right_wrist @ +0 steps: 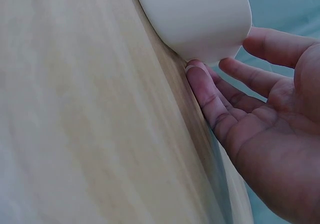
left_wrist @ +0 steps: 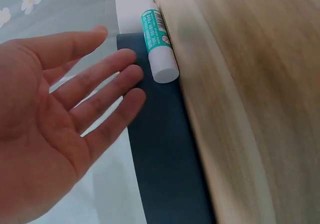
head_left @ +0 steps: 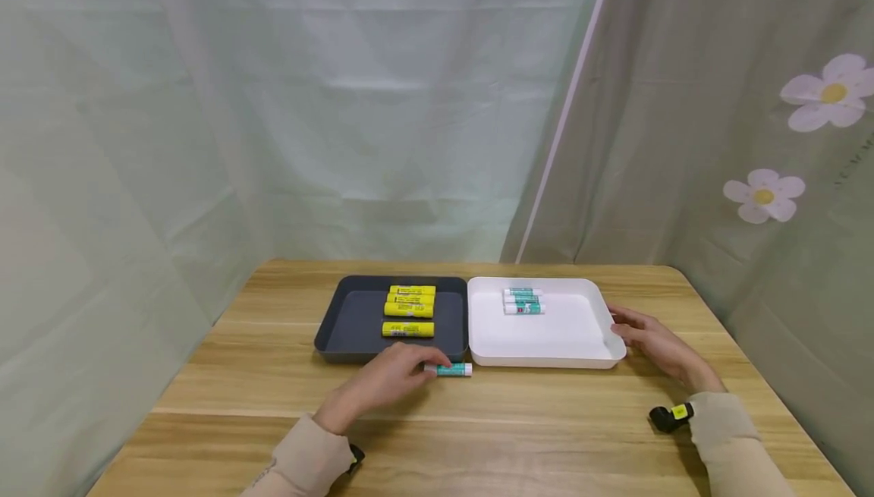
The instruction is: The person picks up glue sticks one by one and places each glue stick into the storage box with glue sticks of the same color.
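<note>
A green-and-white glue stick (head_left: 456, 369) lies on the table at the front edge of the dark tray (head_left: 331, 338). Over its left end is my left hand (head_left: 399, 372); the left wrist view shows the fingers extended beside the glue stick (left_wrist: 159, 48), not wrapped round it. At the other side, my right hand (head_left: 652, 341) touches the right end of the white tray (head_left: 573, 361). In the right wrist view, its fairly straight fingertips (right_wrist: 199, 73) rest against the outside of the tray's corner.
Several yellow glue sticks (head_left: 408, 329) lie in the dark tray. A small group of green-and-white glue sticks (head_left: 524, 309) sits toward the back of the white tray. Both trays stand side by side on a wooden table (head_left: 512, 436), with a curtain (head_left: 410, 140) behind.
</note>
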A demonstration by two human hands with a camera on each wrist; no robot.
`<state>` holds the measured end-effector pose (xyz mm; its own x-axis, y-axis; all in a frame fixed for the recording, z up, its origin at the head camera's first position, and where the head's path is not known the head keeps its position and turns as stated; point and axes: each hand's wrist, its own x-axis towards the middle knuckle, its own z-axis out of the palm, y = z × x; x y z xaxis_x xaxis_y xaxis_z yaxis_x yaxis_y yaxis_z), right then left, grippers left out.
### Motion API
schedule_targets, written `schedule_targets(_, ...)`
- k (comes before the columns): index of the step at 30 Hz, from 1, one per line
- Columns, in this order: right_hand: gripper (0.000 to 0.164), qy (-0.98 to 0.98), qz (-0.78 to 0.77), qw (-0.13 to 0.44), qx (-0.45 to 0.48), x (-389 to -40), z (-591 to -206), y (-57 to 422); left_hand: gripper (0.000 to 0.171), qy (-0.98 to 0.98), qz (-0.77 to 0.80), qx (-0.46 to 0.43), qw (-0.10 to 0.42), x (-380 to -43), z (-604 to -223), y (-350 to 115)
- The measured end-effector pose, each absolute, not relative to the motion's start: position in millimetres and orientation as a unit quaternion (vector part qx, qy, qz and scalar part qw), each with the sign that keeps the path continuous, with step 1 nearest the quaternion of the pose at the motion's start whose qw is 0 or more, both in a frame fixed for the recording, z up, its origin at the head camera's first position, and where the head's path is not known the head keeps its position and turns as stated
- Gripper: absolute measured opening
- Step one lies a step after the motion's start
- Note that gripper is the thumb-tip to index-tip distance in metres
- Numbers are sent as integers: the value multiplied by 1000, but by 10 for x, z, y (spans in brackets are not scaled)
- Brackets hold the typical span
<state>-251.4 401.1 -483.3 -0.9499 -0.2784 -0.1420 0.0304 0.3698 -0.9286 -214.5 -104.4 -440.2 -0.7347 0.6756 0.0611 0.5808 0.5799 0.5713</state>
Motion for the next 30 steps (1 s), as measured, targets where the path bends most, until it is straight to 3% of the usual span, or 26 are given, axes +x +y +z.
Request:
schedule_targets(6, 71, 816, -557, 136, -75, -2509, -4819, 4004, 29, 883, 269, 364, 126, -2134, -4393, -1064)
schedule_targets(30, 71, 817, -553, 142, -77, -2502, -4814, 4006, 39, 872, 272, 388, 126, -2127, -4443, -1042)
